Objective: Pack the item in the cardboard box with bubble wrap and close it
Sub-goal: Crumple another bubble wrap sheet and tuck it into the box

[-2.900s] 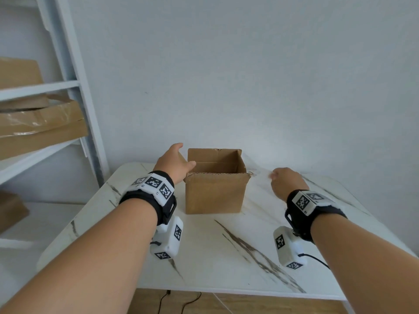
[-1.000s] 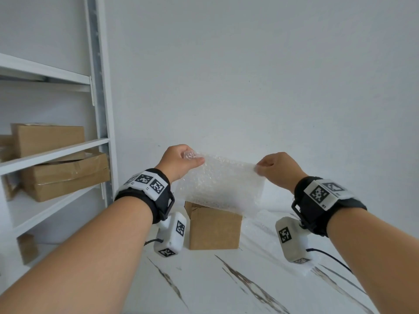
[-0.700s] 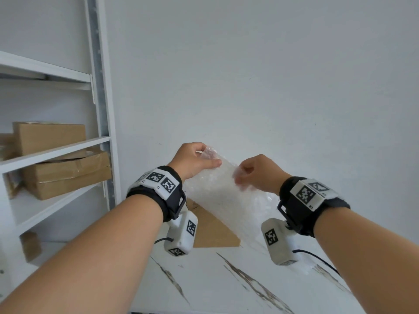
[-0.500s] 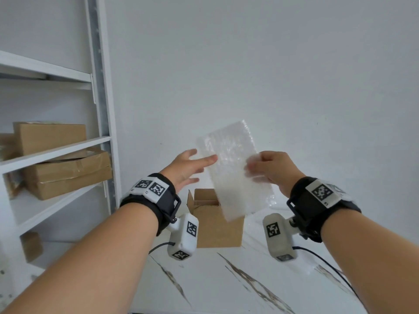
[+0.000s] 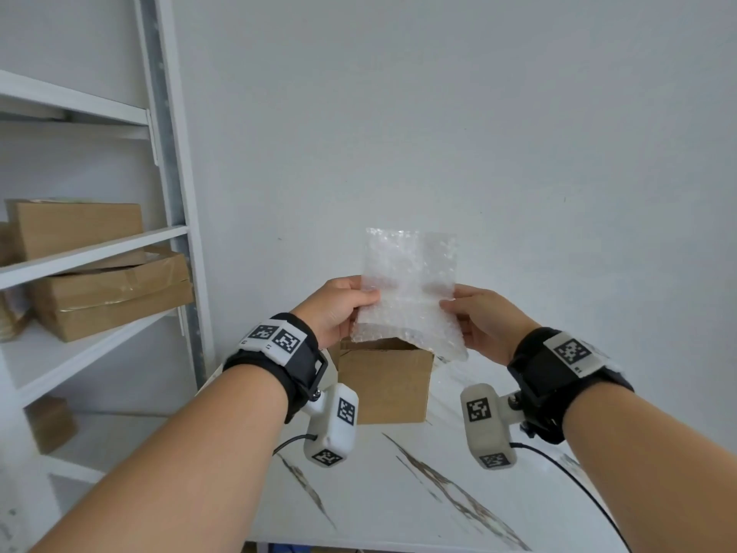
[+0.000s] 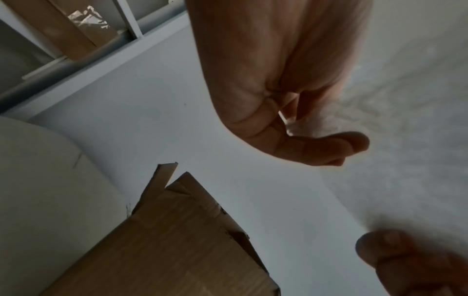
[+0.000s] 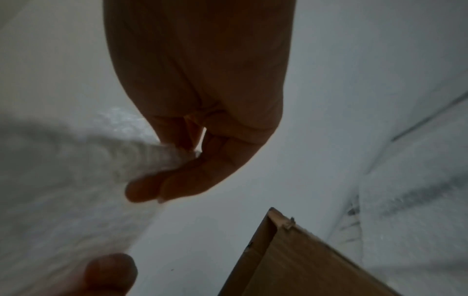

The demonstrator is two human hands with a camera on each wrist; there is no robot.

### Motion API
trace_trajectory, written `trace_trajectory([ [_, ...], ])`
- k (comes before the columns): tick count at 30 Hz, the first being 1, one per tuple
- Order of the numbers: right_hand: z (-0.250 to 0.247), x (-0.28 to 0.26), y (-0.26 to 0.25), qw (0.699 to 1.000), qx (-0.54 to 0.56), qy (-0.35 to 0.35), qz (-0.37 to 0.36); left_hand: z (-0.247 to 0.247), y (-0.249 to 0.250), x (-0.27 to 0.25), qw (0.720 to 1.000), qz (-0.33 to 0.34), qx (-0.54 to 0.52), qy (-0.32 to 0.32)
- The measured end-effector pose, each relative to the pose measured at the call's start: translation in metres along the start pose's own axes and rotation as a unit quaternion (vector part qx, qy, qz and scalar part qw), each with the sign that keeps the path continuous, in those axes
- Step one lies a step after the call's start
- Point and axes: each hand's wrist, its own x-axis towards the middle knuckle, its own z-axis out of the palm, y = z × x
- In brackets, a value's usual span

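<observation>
A clear sheet of bubble wrap (image 5: 408,285) stands upright in the air above the open cardboard box (image 5: 385,383). My left hand (image 5: 339,305) pinches its left edge and my right hand (image 5: 478,317) pinches its right edge. In the left wrist view my left hand (image 6: 298,124) curls its fingers onto the bubble wrap (image 6: 395,140), with the cardboard box (image 6: 177,240) below. The right wrist view shows my right hand (image 7: 192,152) pinching the bubble wrap (image 7: 76,170) beside a corner of the cardboard box (image 7: 303,260). The box's inside is hidden.
The box sits on a white marble-patterned table (image 5: 399,492) against a white wall. A white shelf unit (image 5: 119,249) on the left holds several cardboard boxes (image 5: 107,289). A second bubble wrap piece (image 7: 418,200) appears to lie on the table to the right of the box.
The sheet was stretched wide between both hands, then turned upright in the right hand alone. My left hand has now taken hold of its left edge again.
</observation>
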Motion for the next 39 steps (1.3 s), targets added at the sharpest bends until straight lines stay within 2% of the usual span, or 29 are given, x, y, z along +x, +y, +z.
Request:
trace_trajectory([
  [3, 0.001, 0.001, 0.004, 0.999, 0.038, -0.012, 0.024, 0.000, -0.002, 0.000, 1.000, -0.005, -0.017, -0.016],
  [6, 0.002, 0.001, 0.006, 0.999, 0.037, -0.007, 0.028, -0.003, -0.004, -0.001, 1.000, -0.022, -0.014, 0.011],
  [9, 0.001, 0.003, 0.004, 0.999, 0.016, 0.007, 0.049, -0.001, -0.005, -0.005, 0.998, -0.029, 0.052, 0.015],
  [11, 0.005, 0.002, 0.002, 0.998, -0.038, 0.002, 0.050, 0.000, -0.006, -0.003, 0.994, -0.025, 0.107, 0.022],
  [14, 0.012, 0.006, 0.004, 0.995, -0.090, 0.033, -0.009, 0.001, -0.008, 0.001, 0.988, -0.027, 0.149, 0.036],
  [16, 0.016, 0.008, 0.006, 0.986, -0.131, 0.088, -0.053, 0.005, -0.005, 0.000, 0.980, -0.021, 0.187, 0.061],
  [19, 0.022, 0.011, 0.004, 0.957, -0.225, 0.150, -0.104, 0.012, -0.001, -0.001, 0.965, -0.001, 0.250, 0.074],
  [21, 0.027, 0.011, 0.003, 0.933, -0.290, 0.155, -0.144, 0.015, -0.003, 0.002, 0.957, 0.008, 0.279, 0.083],
  [24, 0.036, 0.008, 0.004, 0.898, -0.354, 0.159, -0.206, 0.019, -0.003, 0.004, 0.944, -0.001, 0.301, 0.131],
  [26, 0.040, 0.006, 0.006, 0.881, -0.382, 0.147, -0.237, 0.017, -0.004, 0.008, 0.952, -0.012, 0.271, 0.146],
  [28, 0.043, 0.006, 0.008, 0.858, -0.420, 0.129, -0.266, 0.015, -0.003, 0.009, 0.971, -0.033, 0.187, 0.145],
  [31, 0.043, 0.008, 0.012, 0.842, -0.442, 0.125, -0.284, 0.013, 0.001, 0.008, 0.991, -0.066, 0.045, 0.107],
  [33, 0.040, 0.010, 0.012, 0.846, -0.436, 0.126, -0.280, 0.013, 0.003, 0.005, 0.994, -0.080, -0.021, 0.076],
  [36, 0.036, 0.009, 0.012, 0.854, -0.432, 0.120, -0.266, 0.011, 0.007, 0.003, 0.988, -0.097, -0.093, 0.075],
  [39, 0.038, 0.006, 0.013, 0.838, -0.467, 0.102, -0.264, 0.009, 0.006, 0.008, 0.980, -0.085, -0.155, 0.088],
])
